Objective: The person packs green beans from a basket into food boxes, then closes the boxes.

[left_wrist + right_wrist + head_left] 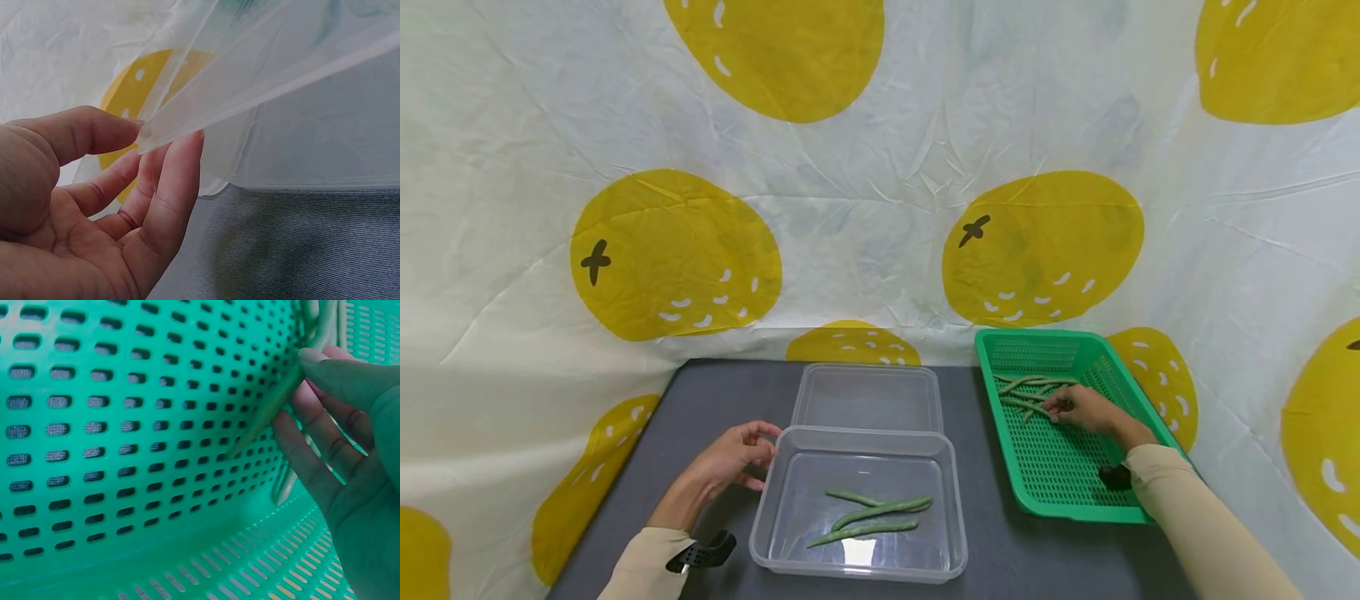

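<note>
My left hand (pixel 730 458) is at the left rim of a clear plastic container (pixel 760 529), and in the left wrist view its thumb and fingers pinch that rim (pixel 187 122). Several green beans (pixel 880 508) lie on the container's floor. On the right, my right hand (pixel 1084 410) reaches into a green perforated basket (pixel 1052 471). There it pinches a green bean (pixel 265 415) between thumb and fingers, the bean's tip pointing down toward the slotted surface. More green beans (pixel 1018 383) lie around these fingers at the basket's far left.
Behind the container lies a clear plastic lid (pixel 868 400). Everything stands on a dark grey table (pixel 722 392). A white cloth with yellow fruit prints (pixel 865 250) hangs close behind the table and along its sides. The basket's raised wall (pixel 1000 433) faces the container.
</note>
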The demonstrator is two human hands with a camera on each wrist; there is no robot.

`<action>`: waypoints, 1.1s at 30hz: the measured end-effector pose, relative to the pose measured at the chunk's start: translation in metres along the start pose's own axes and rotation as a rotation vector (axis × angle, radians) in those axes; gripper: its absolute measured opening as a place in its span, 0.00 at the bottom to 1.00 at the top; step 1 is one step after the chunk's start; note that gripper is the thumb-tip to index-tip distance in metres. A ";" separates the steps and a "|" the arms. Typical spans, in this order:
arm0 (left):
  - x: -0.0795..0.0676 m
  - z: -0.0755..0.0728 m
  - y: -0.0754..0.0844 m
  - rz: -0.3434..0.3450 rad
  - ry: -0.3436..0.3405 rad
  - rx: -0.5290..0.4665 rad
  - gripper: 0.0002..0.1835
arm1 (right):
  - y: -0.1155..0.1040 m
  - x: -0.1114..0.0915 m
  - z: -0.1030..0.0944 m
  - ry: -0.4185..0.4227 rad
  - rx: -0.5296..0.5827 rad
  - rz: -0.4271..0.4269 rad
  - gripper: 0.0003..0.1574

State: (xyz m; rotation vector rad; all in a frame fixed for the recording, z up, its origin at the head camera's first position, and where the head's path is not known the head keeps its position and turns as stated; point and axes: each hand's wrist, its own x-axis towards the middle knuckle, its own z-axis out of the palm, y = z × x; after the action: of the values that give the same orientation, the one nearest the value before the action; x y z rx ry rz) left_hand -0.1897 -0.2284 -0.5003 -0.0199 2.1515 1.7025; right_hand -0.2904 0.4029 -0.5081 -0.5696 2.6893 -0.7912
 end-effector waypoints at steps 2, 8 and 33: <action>0.000 0.000 0.000 0.000 -0.001 0.000 0.25 | -0.003 -0.001 -0.002 -0.011 0.008 -0.003 0.14; 0.000 0.000 -0.001 0.004 -0.002 0.000 0.25 | -0.011 -0.006 -0.005 -0.023 0.063 0.009 0.17; 0.001 0.001 -0.006 0.011 -0.004 0.002 0.25 | -0.071 -0.030 -0.021 0.128 0.058 -0.001 0.15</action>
State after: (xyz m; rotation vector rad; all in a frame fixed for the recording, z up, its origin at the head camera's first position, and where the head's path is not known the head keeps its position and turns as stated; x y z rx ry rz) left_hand -0.1894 -0.2289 -0.5063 -0.0036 2.1543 1.7053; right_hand -0.2514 0.3707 -0.4458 -0.5235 2.7708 -0.9332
